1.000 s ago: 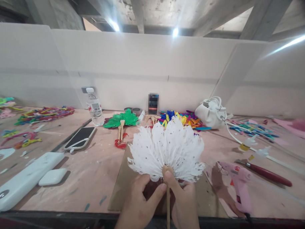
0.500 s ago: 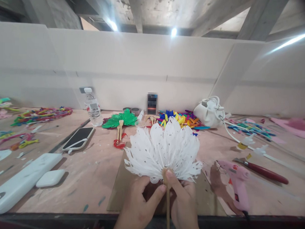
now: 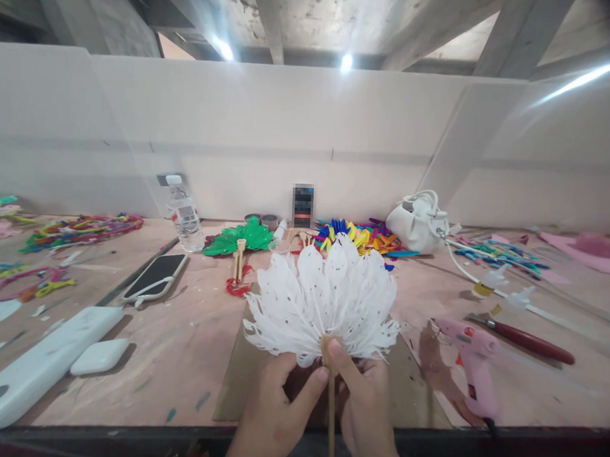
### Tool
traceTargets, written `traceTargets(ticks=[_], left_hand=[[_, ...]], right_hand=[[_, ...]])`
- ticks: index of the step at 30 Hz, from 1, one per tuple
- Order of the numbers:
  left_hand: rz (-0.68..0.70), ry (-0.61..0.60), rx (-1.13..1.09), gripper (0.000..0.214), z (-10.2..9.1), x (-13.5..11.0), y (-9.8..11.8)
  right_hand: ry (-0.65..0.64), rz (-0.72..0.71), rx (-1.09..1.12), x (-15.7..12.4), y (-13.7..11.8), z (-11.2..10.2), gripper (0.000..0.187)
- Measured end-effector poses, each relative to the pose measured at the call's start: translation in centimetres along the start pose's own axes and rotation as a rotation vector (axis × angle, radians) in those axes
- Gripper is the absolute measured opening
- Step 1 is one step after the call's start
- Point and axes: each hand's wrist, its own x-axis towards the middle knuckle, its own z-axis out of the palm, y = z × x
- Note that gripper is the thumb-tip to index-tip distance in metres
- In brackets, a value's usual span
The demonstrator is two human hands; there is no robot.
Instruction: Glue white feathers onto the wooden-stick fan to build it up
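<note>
A white feather fan (image 3: 327,296) with small dark specks is spread upright in front of me, its thin wooden handle (image 3: 332,416) pointing down toward me. My left hand (image 3: 281,404) is closed at the fan's base from the left, thumb against the handle's top. From the right, my right hand (image 3: 366,400) pinches the same spot, its thumb pressed on the wooden joint. The fingers behind the feathers are partly hidden. Beneath both hands lies a brown cardboard sheet (image 3: 234,389).
At right lie a pink glue gun (image 3: 473,361), a red-handled knife (image 3: 531,340) and small glue bottles (image 3: 490,281). Coloured feathers (image 3: 359,237), a green feather fan (image 3: 245,236) and a white bag (image 3: 418,222) stand behind. Left are a phone (image 3: 156,276), a power bank (image 3: 50,359) and a water bottle (image 3: 184,214).
The fan has tilted and shifted slightly to the left. Both hands keep their grip at its base, and the things on the table stay in place.
</note>
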Motion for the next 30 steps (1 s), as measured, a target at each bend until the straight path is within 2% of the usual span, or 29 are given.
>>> traceTargets(ticks=[5, 18, 24, 30], left_hand=[[-0.070, -0.015, -0.042, 0.042, -0.1, 0.2, 0.2], [0.059, -0.132, -0.236, 0.028, -0.7, 0.4, 0.6], [0.040, -0.109, -0.261, 0.029, -0.5, 0.0, 0.4], [0.012, -0.098, -0.250, 0.034, -0.4, 0.0, 0.5]], right_hand=[[0.025, 0.060, -0.002, 0.1, -0.3, 0.3, 0.038], [-0.094, 0.060, 0.159, -0.2, -0.1, 1.5, 0.023], [-0.027, 0.102, 0.176, -0.4, -0.1, 1.8, 0.037], [-0.038, 0.134, 0.138, -0.1, 0.1, 1.5, 0.036]])
